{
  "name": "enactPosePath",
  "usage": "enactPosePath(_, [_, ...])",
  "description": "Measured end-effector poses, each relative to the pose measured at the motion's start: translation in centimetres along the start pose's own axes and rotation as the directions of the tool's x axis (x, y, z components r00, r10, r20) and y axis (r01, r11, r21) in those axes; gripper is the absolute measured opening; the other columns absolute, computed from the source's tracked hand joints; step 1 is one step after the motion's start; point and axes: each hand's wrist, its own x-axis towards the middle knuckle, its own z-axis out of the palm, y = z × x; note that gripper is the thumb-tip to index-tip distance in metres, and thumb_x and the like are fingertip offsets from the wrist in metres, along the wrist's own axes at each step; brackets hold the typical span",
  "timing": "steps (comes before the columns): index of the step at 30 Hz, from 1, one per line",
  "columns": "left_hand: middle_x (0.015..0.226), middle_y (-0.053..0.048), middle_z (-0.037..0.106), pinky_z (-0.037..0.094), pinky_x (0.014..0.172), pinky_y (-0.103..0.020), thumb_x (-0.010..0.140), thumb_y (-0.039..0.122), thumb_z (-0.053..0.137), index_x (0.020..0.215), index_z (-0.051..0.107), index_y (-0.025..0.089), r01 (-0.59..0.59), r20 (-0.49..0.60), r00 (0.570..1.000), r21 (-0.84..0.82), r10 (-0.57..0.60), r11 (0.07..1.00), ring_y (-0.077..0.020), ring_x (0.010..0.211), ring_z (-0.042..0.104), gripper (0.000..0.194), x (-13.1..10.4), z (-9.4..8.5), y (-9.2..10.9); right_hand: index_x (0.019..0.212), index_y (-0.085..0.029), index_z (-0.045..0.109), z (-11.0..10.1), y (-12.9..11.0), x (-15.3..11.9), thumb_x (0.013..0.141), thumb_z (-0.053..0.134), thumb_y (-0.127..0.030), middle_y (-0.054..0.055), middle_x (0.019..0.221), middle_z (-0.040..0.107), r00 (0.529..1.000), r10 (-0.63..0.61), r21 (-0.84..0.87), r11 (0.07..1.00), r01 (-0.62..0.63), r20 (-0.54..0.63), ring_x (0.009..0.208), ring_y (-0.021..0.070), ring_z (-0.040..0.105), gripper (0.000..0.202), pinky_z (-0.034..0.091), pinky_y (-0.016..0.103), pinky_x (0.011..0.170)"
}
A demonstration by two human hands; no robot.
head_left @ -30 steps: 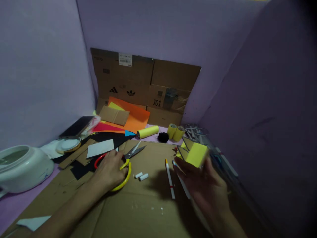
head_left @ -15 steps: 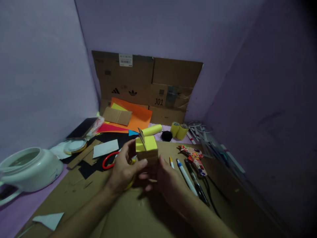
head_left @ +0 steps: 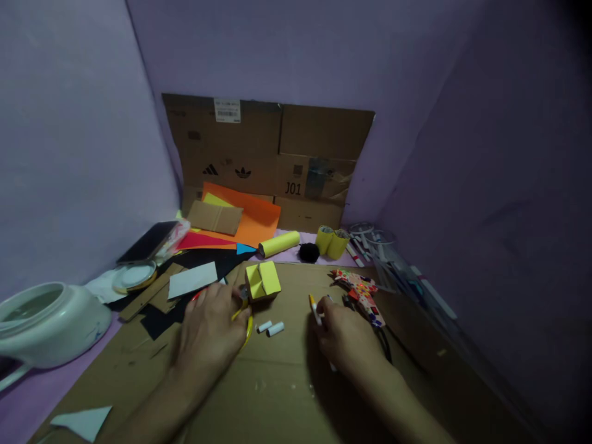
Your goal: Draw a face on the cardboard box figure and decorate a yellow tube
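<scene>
Right hand: ours, (head_left: 349, 336) palm down, fingers curled, gap between them small. Fingertips are on the slim white plastic pen with an orange tip (head_left: 314, 310). Can't tell if it's firmly held or just touched.
Pen: at the right hand's fingertips, on its left side, partly covered by the fingers. Orange tip pokes out beyond the fingertips, white tail shows nearer us.
Pen axis: runs away from us, tip far, tail near and slightly to the right. Key relation: the hand meets it from the right, fingers across its length. Right hand is nearer by far; left is well apart.
Left hand: ours, (head_left: 210, 327) palm down, spread over the scissors with yellow and red handles (head_left: 250, 330). Fingers loosely bent; grip hidden, so we can't tell if it has hold of them.
Block: boxy yellow-paper-and-cardboard piece (head_left: 271, 280), just beyond and right of the left hand's fingers, apart from the right.
White rolls: two short white cylinders (head_left: 275, 329), between our hands, nearer the left.
Patterned tool: flower-patterned gun-shaped tool with a black cord (head_left: 365, 302), just beyond and right of the right hand.
Worktop: brown cardboard sheet (head_left: 259, 401) under both hands.
</scene>
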Motion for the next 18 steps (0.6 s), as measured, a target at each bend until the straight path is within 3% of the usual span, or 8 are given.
enactPosePath(1, [0.082,-0.008,0.07,0.048,0.073,-0.044,0.079,0.025,0.057,0.076,0.062,0.021,-0.019,0.057,0.998,0.041,0.017,0.999,-0.0338,0.086,0.066,0.007,-0.6,-0.2,0.1,0.102,-0.015,0.065,0.1,0.3,-0.1,0.08,0.056,-0.009,0.015,0.089,0.075,1.0,-0.007,0.016,1.0,0.007,-0.002,0.081,0.0279,0.07,0.024,0.039,0.029,0.059])
enactPosePath(3, [0.067,-0.004,0.068,0.045,0.058,-0.034,0.081,0.021,0.054,0.069,0.062,0.022,-0.09,0.163,0.984,0.099,0.073,0.991,-0.0263,0.066,0.067,0.015,-1.6,-0.1,0.4,0.105,-0.016,0.064,0.0,0.7,-0.6,0.081,0.055,-0.008,0.011,0.085,0.075,0.999,-0.033,0.057,0.998,0.033,-0.007,0.079,0.0252,0.07,0.027,0.039,0.028,0.058])
enactPosePath(8, [0.087,-0.011,0.069,0.043,0.06,-0.033,0.084,0.014,0.049,0.088,0.069,0.019,-0.314,0.277,0.928,0.23,0.248,0.921,-0.0269,0.073,0.066,0.021,-1.9,2.0,1.4,0.101,-0.02,0.063,0.2,1.6,-2.2,0.087,0.048,-0.008,0.007,0.091,0.069,0.96,-0.263,0.291,0.915,0.279,-0.091,0.081,0.0192,0.065,0.023,0.044,0.027,0.068])
enactPosePath(12, [0.096,-0.013,0.066,0.044,0.062,-0.034,0.087,0.01,0.043,0.087,0.065,0.016,-0.379,0.282,0.908,0.241,0.309,0.894,-0.0278,0.08,0.065,0.023,-1.4,1.8,1.6,0.105,-0.018,0.064,1.1,2.5,-3.0,0.09,0.042,-0.009,0.01,0.095,0.063,0.9,-0.383,0.408,0.802,0.435,-0.207,0.082,0.0202,0.063,0.028,0.047,0.03,0.07])
enactPosePath(18, [0.086,-0.004,0.068,0.047,0.067,-0.031,0.095,0.022,0.037,0.095,0.059,0.021,-0.435,0.222,0.88,0.018,0.42,0.9,-0.0205,0.077,0.065,0.022,-2.1,0.3,0.7,0.11,-0.02,0.064,0.8,3.1,-3.4,0.082,0.044,-0.002,0.01,0.099,0.061,0.869,-0.441,0.314,0.811,0.493,-0.225,0.082,0.021,0.061,0.039,0.047,0.032,0.07])
